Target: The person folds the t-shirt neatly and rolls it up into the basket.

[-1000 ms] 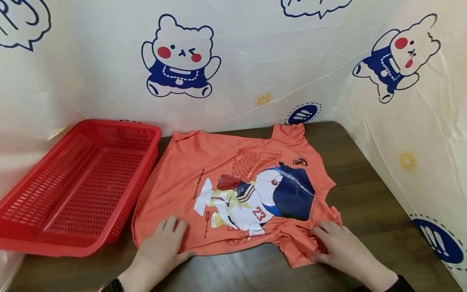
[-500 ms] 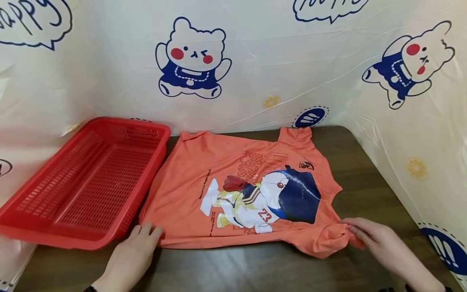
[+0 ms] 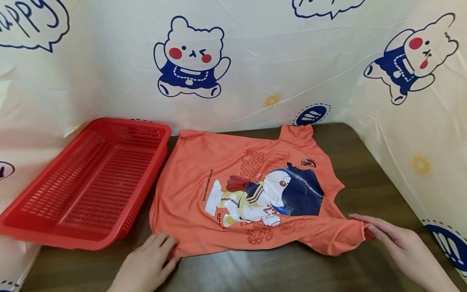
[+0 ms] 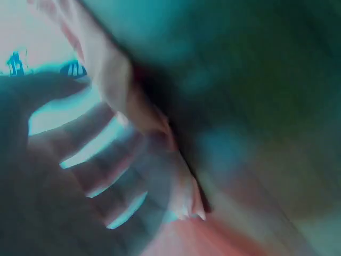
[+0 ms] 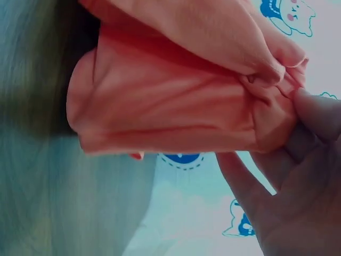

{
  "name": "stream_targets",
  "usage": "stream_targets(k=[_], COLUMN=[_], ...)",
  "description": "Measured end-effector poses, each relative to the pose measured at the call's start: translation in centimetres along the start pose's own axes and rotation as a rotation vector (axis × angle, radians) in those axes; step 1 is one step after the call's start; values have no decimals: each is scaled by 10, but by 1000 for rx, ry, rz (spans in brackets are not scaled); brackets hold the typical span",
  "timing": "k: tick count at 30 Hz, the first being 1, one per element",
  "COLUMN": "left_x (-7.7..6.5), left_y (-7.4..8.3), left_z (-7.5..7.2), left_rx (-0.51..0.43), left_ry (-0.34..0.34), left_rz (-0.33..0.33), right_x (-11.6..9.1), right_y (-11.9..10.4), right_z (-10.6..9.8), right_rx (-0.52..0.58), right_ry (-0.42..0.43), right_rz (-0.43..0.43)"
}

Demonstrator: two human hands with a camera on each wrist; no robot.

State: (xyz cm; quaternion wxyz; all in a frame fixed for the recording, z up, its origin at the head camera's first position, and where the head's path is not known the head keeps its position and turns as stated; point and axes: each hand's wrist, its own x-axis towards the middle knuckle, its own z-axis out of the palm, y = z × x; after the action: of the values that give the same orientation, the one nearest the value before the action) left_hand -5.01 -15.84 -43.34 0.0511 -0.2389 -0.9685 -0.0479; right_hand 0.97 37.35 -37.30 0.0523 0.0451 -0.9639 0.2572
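Observation:
An orange T-shirt [image 3: 189, 202] with a cartoon figure printed on its front lies sideways on the table, its hem toward the left. At the near left hem corner is my left hand [image 3: 147, 259], fingers bent and pinching the cloth's edge; the left wrist view is blurred there. My right hand [image 3: 405, 243] pinches the end of the near sleeve [image 3: 337, 237] between thumb and fingers. In the right wrist view, the sleeve [image 5: 176, 106] hangs in loose folds from that grip, with one finger standing away from it.
To the left of the shirt stands a red plastic basket [image 3: 142, 190] with slotted walls, close to the hem. Brown wooden tabletop [image 3: 233, 275] shows along the front. A white printed sheet [image 3: 251, 52] hangs behind and at the sides.
My right hand has moved right, drawing the bunched near sleeve outward. My left hand shifted left, then back right with the hem corner, which now sits farther from the basket.

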Motion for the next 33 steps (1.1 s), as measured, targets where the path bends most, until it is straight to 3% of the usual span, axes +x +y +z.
stream_targets(k=[2, 5, 9, 12, 14, 16, 17, 19, 20, 21, 23, 26, 27, 29, 31, 33], left_x=[1, 1, -2, -9, -15, -20, -22, -24, -24, -23, -18, 2, 12, 33, 53, 71], left_y=[4, 2, -5, -9, -11, -13, -14, -14, -14, -12, -6, 9, 14, 23, 30, 33], left_z=[1, -2, -11, -16, -17, -19, -19, -19, -19, -18, -18, -19, -17, -11, -3, 4], left_rx=[43, 94, 146, 179, 193, 194, 198, 209, 211, 207, 190, 134, 110, 51, 11, -28], left_ry=[-10, 29, 82, 70, 6, -144, -215, -322, -339, -311, -159, 92, 141, 164, 93, -32], left_rz=[23, 40, 31, 8, -17, -58, -76, -100, -93, -69, 8, 122, 135, 137, 111, 63], right_x=[-1, -5, -14, -20, -23, -22, -21, -17, -14, -10, -1, 16, 22, 33, 42, 49], right_y=[1, 4, 15, 29, 37, 44, 44, 43, 41, 38, 28, 10, 4, -7, -13, -14], right_z=[0, -1, -6, -8, -7, -4, -2, 3, 6, 9, 13, 22, 27, 39, 52, 63], right_rx=[-47, -54, 62, 211, 319, 452, 482, 455, 397, 322, 179, 66, 61, 28, -32, -79], right_ry=[21, 25, 28, -16, -122, -318, -421, -574, -616, -624, -586, -451, -419, -380, -367, -371], right_rz=[19, 45, 70, 20, -38, -75, -38, 40, 81, 109, 173, 156, 148, 119, 83, 58])
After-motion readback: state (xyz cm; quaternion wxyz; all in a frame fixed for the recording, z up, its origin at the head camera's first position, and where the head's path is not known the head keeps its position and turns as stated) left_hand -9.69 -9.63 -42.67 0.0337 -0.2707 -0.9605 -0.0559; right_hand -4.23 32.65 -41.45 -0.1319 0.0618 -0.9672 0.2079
